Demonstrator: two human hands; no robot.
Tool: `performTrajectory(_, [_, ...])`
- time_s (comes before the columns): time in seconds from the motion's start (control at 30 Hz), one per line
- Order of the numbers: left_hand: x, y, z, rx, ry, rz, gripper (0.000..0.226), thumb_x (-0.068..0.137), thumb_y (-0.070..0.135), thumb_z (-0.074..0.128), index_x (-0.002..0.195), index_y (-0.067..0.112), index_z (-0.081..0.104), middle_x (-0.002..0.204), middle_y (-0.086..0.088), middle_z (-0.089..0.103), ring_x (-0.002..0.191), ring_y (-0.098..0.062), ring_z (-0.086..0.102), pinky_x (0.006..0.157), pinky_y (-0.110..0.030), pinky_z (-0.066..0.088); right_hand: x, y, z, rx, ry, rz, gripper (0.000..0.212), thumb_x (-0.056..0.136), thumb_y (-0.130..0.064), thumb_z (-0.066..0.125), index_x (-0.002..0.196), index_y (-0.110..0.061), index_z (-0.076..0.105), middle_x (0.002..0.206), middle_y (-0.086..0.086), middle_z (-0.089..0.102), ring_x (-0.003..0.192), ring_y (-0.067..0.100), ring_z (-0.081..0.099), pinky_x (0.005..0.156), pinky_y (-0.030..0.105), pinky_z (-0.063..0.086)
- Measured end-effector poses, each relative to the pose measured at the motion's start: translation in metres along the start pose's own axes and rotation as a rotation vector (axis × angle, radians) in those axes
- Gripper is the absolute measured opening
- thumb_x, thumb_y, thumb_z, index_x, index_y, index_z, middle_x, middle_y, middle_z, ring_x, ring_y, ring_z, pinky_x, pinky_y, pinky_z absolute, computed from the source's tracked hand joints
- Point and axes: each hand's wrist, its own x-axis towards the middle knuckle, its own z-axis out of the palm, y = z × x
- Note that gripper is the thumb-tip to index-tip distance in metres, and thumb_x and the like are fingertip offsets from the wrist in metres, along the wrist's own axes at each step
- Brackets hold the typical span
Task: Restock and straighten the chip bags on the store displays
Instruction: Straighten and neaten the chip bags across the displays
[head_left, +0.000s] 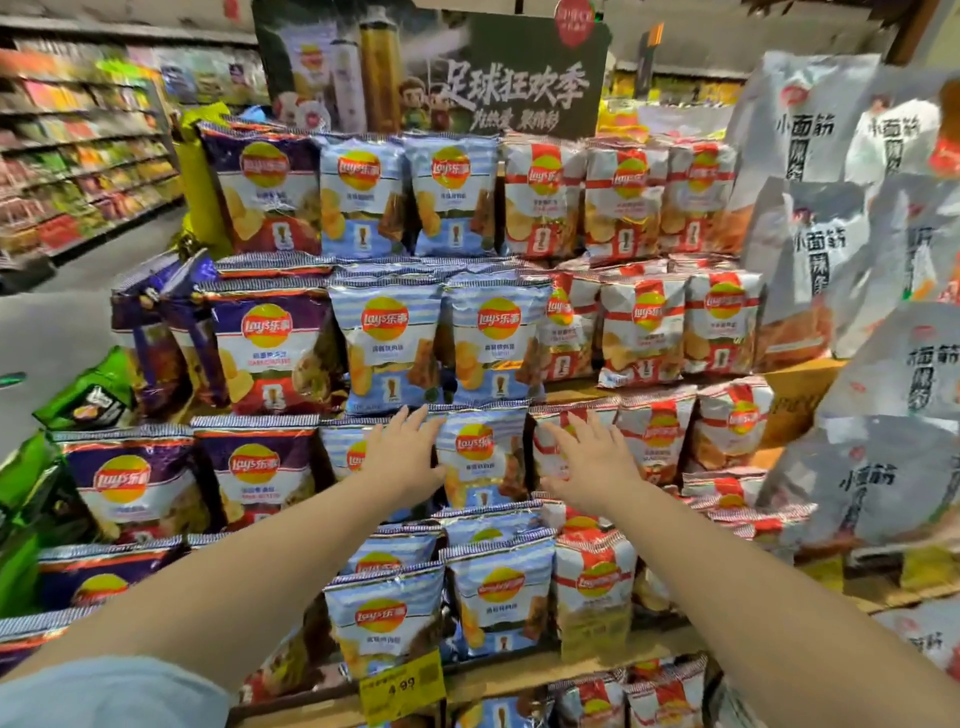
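Note:
A tiered display holds rows of chip bags: purple ones (254, 473) on the left, light blue in the middle, red and white (657, 441) on the right. A light blue bag (483, 457) stands upright on the third tier between my hands. My left hand (402, 454) lies with straight fingers against that bag's left edge, covering part of the blue bag beside it. My right hand (589, 460) is spread flat, fingers straight, over a red and white bag (550, 447) just right of the blue one. Neither hand grips anything.
Large silver snack bags (826, 244) are stacked at the right. Green bags (88, 400) lean at the display's left side. A yellow price tag (402, 688) hangs on the wooden shelf edge (587, 670) below. A dark poster (514, 78) tops the display. An aisle with shelves (83, 156) runs at far left.

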Motion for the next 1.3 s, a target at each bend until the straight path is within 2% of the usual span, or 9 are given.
performTrajectory(0.07, [0.015,0.006,-0.001,-0.004,0.044,0.025,0.055,0.098,0.036,0.046,0.148,0.023,0.028,0.158,0.000,0.017,0.146,-0.021,0.012,0.117,-0.045,0.019,0.009,0.004,0.005,0.040,0.011,0.021,0.069,0.094,-0.054,0.041,0.151,-0.022,0.017,0.153,0.009,0.024,0.143,0.031,0.014,0.115,0.043,0.018])
performTrajectory(0.17, [0.043,0.016,-0.003,-0.049,0.070,0.027,0.040,0.101,0.026,0.042,0.140,0.022,0.044,0.148,-0.001,0.040,0.133,-0.021,0.040,0.105,-0.042,0.039,0.029,0.007,0.015,0.075,-0.014,0.049,0.045,0.095,-0.043,0.044,0.127,-0.012,0.050,0.130,0.011,0.050,0.124,0.029,0.041,0.098,0.038,0.042])
performTrajectory(0.27, [0.074,0.028,-0.001,-0.025,0.148,0.049,0.024,0.100,0.018,0.040,0.114,0.021,0.060,0.116,-0.006,0.059,0.116,-0.025,0.055,0.088,-0.039,0.049,0.053,0.005,0.034,0.100,-0.079,0.044,0.041,0.094,-0.043,0.047,0.116,-0.011,0.057,0.121,0.011,0.058,0.117,0.029,0.049,0.088,0.036,0.045])
performTrajectory(0.33, [0.095,0.037,0.002,-0.012,0.205,0.076,0.027,0.099,0.016,0.043,0.115,0.019,0.063,0.112,-0.004,0.063,0.107,-0.027,0.057,0.083,-0.039,0.051,0.070,0.005,0.048,0.132,-0.094,0.034,0.042,0.093,-0.045,0.049,0.118,-0.013,0.058,0.118,0.009,0.061,0.112,0.029,0.054,0.085,0.035,0.047])
performTrajectory(0.6, [0.143,0.067,0.032,0.174,0.055,0.051,0.038,0.101,0.015,0.039,0.138,0.019,0.042,0.130,-0.004,0.054,0.109,-0.027,0.055,0.070,-0.036,0.041,0.115,0.006,0.085,0.187,-0.178,0.002,0.045,0.095,-0.043,0.050,0.126,-0.011,0.055,0.125,0.010,0.055,0.116,0.028,0.050,0.091,0.038,0.047])
performTrajectory(0.73, [0.150,0.070,0.038,0.208,0.126,0.057,0.034,0.102,0.035,0.040,0.130,0.020,0.051,0.121,-0.004,0.057,0.107,-0.026,0.053,0.075,-0.034,0.041,0.127,0.004,0.107,0.192,-0.232,-0.010,0.046,0.096,-0.043,0.048,0.131,-0.013,0.052,0.131,0.011,0.050,0.122,0.030,0.046,0.097,0.039,0.044])
performTrajectory(0.83, [0.151,0.075,0.038,0.133,0.177,0.068,0.037,0.100,0.042,0.041,0.121,0.020,0.061,0.114,-0.003,0.061,0.104,-0.025,0.055,0.078,-0.034,0.043,0.132,0.004,0.114,0.189,-0.229,-0.008,0.048,0.095,-0.047,0.047,0.130,-0.015,0.054,0.130,0.011,0.050,0.121,0.030,0.046,0.095,0.038,0.044])
performTrajectory(1.03, [0.156,0.084,0.038,0.032,0.206,0.083,0.031,0.101,0.027,0.042,0.104,0.018,0.071,0.104,-0.002,0.064,0.095,-0.025,0.057,0.080,-0.037,0.048,0.136,0.002,0.119,0.227,-0.161,0.021,0.041,0.095,-0.048,0.047,0.119,-0.020,0.066,0.120,0.005,0.059,0.114,0.025,0.052,0.092,0.034,0.045])
performTrajectory(1.3, [0.152,0.072,0.039,-0.257,0.157,-0.042,0.030,0.101,0.030,0.044,0.102,0.013,0.069,0.105,-0.001,0.065,0.093,-0.022,0.061,0.080,-0.036,0.051,0.129,-0.010,0.130,0.652,-0.101,0.286,0.040,0.086,-0.055,0.059,0.116,-0.029,0.066,0.122,-0.007,0.057,0.122,0.018,0.042,0.101,0.037,0.028])
